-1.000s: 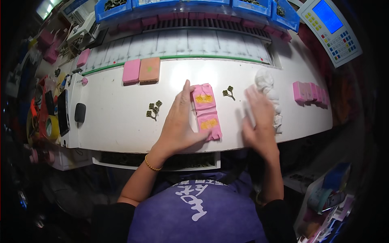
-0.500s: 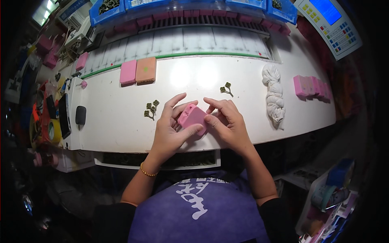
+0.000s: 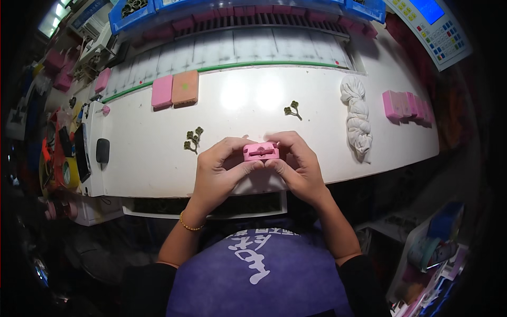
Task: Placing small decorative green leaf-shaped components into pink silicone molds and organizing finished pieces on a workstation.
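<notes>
Both hands hold a pink rubber mould (image 3: 261,151), a small block, just above the near edge of the white table. A slotted, notched side of it faces up toward me. My left hand (image 3: 217,165) grips its left end, thumb along the near side. My right hand (image 3: 300,168) closes on the right end in the same way, the two thumb tips close together. Fingers behind the block are partly hidden. Beyond my left hand lies a dark green branched piece with knobbed tips (image 3: 193,140). A similar branched piece (image 3: 292,110) lies farther off, toward the right.
A pink block (image 3: 162,92) and an orange block (image 3: 185,88) lie side by side at far left. To the right are a twisted white cloth (image 3: 357,121) and a row of pink blocks (image 3: 405,108). Blue bins (image 3: 364,9) line the back; an open drawer (image 3: 248,212) juts below the table edge.
The mould has been turned from showing its broad face to showing its slotted side. My right hand's fingers, loose and spread before, have closed around its right end.
</notes>
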The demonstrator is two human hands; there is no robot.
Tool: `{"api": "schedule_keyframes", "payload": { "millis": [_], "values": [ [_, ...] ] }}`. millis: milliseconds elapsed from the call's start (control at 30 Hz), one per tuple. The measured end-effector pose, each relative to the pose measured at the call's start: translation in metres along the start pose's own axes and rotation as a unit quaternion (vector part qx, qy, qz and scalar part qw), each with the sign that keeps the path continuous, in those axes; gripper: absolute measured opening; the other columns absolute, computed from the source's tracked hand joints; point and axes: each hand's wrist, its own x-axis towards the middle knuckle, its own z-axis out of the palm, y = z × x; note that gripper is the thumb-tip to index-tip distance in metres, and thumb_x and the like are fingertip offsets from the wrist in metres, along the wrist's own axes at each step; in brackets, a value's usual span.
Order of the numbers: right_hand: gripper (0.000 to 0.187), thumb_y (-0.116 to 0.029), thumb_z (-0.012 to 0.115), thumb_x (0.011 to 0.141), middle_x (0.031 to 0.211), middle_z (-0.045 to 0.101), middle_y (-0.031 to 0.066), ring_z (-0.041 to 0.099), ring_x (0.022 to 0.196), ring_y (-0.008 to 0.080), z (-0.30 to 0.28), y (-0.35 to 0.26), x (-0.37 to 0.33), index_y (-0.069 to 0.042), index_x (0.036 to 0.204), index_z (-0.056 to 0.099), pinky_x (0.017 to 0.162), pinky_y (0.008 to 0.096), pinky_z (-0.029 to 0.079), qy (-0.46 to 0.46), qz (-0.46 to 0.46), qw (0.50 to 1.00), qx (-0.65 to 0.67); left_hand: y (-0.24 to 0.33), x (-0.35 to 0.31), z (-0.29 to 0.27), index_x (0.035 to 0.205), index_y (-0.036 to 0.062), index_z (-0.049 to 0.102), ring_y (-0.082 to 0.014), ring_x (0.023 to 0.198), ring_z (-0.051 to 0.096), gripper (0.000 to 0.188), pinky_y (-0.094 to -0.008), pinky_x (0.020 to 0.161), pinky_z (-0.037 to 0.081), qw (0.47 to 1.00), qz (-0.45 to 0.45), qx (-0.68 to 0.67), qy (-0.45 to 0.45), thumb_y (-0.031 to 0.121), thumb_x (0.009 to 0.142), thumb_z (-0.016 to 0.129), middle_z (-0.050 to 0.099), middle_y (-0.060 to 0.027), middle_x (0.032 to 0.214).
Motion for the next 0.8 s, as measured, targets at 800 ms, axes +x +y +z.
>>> {"api": "schedule_keyframes", "payload": {
  "millis": [800],
  "values": [
    [0.016,-0.002,0.067,0.087,0.107,0.063,0.0054,0.061,0.08,0.0079,-0.023,-0.011,0.004,0.0,0.102,0.069,0.075,0.0239,0.051,-0.074,0.143,0.968,0.19,0.01,0.009,0.001,0.107,0.0006,0.072,-0.0103,0.086,0.064,0.028,-0.023,0.075,0.054,0.996,0.043,0.0,-0.083,-0.007,0.081,0.073,0.07,-0.008,0.101]
  ]
}}
